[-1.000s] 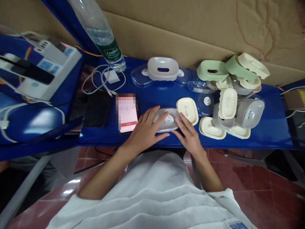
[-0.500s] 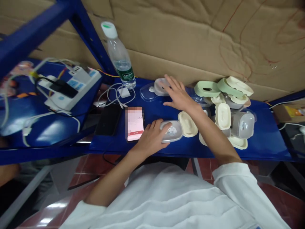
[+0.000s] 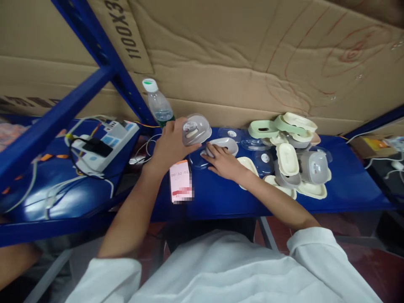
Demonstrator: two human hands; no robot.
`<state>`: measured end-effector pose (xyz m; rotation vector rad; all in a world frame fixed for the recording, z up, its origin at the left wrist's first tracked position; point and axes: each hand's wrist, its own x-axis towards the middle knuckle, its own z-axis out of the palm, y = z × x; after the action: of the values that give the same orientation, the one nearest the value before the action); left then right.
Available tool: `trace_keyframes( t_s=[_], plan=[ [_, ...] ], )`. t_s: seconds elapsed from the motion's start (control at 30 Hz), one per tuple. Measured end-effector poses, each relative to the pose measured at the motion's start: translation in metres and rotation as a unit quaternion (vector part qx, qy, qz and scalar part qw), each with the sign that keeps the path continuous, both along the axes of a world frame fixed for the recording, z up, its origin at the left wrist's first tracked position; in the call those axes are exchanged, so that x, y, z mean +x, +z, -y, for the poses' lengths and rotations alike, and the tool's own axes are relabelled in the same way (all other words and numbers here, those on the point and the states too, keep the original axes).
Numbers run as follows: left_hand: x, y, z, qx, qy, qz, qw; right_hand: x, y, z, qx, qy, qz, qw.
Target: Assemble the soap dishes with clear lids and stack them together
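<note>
My left hand (image 3: 172, 143) grips a clear plastic container (image 3: 196, 129) with a round label, raised beside the water bottle (image 3: 162, 113). My right hand (image 3: 222, 160) rests with its fingers on a grey oval tray (image 3: 229, 146); its fingertips reach the tray's left end. Partly under that hand lies a clear lid (image 3: 198, 162). The lit phone (image 3: 180, 183) is below my left hand. Just right of my right hand sits a cream oval piece (image 3: 248, 164).
Green trays (image 3: 263, 128), cream pieces (image 3: 287, 159) and grey containers (image 3: 317, 167) are piled at the right of the blue shelf (image 3: 356, 181). A power strip (image 3: 109, 147) with cables is at the left. Cardboard (image 3: 221, 54) stands behind.
My left hand has lifted the clear container from the shelf's front and moved it up and left. My right hand has come down onto the grey tray. The camera view has shifted.
</note>
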<state>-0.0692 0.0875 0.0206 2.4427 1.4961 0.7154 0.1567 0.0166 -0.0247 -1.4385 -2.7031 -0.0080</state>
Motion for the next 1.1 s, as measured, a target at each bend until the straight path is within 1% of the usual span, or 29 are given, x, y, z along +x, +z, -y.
trace_keyframes(
  t_s=[0.07, 0.13, 0.23, 0.33, 0.43, 0.5, 0.53, 0.57, 0.63, 0.7, 0.73, 0.77, 0.83, 0.87, 0.93, 1.0, 1.1],
  plan=[
    [0.017, -0.010, -0.025, -0.032, 0.002, -0.026, 0.999, 0.002, 0.002, 0.018, 0.005, -0.001, -0.005, 1.000],
    [0.029, -0.022, -0.045, -0.054, -0.004, -0.047, 0.997, 0.005, 0.001, 0.033, 0.013, -0.001, -0.007, 1.000],
    [0.034, -0.037, -0.066, -0.073, -0.035, -0.070, 0.994, 0.009, -0.003, 0.052, 0.025, -0.001, -0.013, 1.000],
    [0.032, -0.043, -0.077, -0.073, -0.065, -0.087, 0.991, 0.013, -0.008, 0.066, 0.028, -0.002, -0.032, 0.999],
    [0.033, -0.040, -0.074, -0.035, -0.067, -0.088, 0.993, 0.016, -0.009, 0.073, 0.033, -0.003, -0.052, 0.998],
    [0.035, -0.034, -0.061, -0.003, -0.061, -0.084, 0.995, 0.022, -0.005, 0.077, 0.040, 0.001, -0.069, 0.997],
    [0.036, -0.031, -0.050, 0.009, -0.059, -0.083, 0.995, 0.026, -0.004, 0.080, 0.042, -0.003, -0.079, 0.996],
    [0.035, -0.029, -0.035, 0.017, -0.063, -0.082, 0.995, 0.033, -0.003, 0.083, 0.043, -0.014, -0.091, 0.995],
    [0.033, -0.027, 0.003, 0.016, -0.082, -0.080, 0.993, 0.049, -0.003, 0.092, 0.041, -0.060, -0.114, 0.991],
    [0.030, -0.031, 0.049, -0.012, -0.134, -0.063, 0.989, 0.067, -0.008, 0.101, 0.044, -0.116, -0.132, 0.984],
    [0.030, -0.036, 0.071, -0.011, -0.134, -0.070, 0.988, 0.075, -0.010, 0.105, 0.046, -0.136, -0.136, 0.980],
    [0.031, -0.041, 0.092, -0.009, -0.120, -0.083, 0.989, 0.081, -0.013, 0.108, 0.047, -0.147, -0.138, 0.978],
    [0.036, -0.051, 0.124, -0.013, -0.102, -0.099, 0.990, 0.086, -0.016, 0.110, 0.044, -0.152, -0.134, 0.978],
    [0.040, -0.056, 0.135, -0.016, -0.093, -0.102, 0.990, 0.086, -0.017, 0.109, 0.040, -0.150, -0.130, 0.979],
    [0.047, -0.065, 0.148, -0.018, -0.089, -0.093, 0.992, 0.082, -0.015, 0.104, 0.034, -0.142, -0.125, 0.981],
    [0.052, -0.069, 0.152, -0.012, -0.092, -0.075, 0.993, 0.077, -0.013, 0.097, 0.036, -0.134, -0.121, 0.983],
    [0.053, -0.070, 0.157, -0.004, -0.090, -0.067, 0.994, 0.072, -0.011, 0.086, 0.042, -0.115, -0.119, 0.985]
  ],
)
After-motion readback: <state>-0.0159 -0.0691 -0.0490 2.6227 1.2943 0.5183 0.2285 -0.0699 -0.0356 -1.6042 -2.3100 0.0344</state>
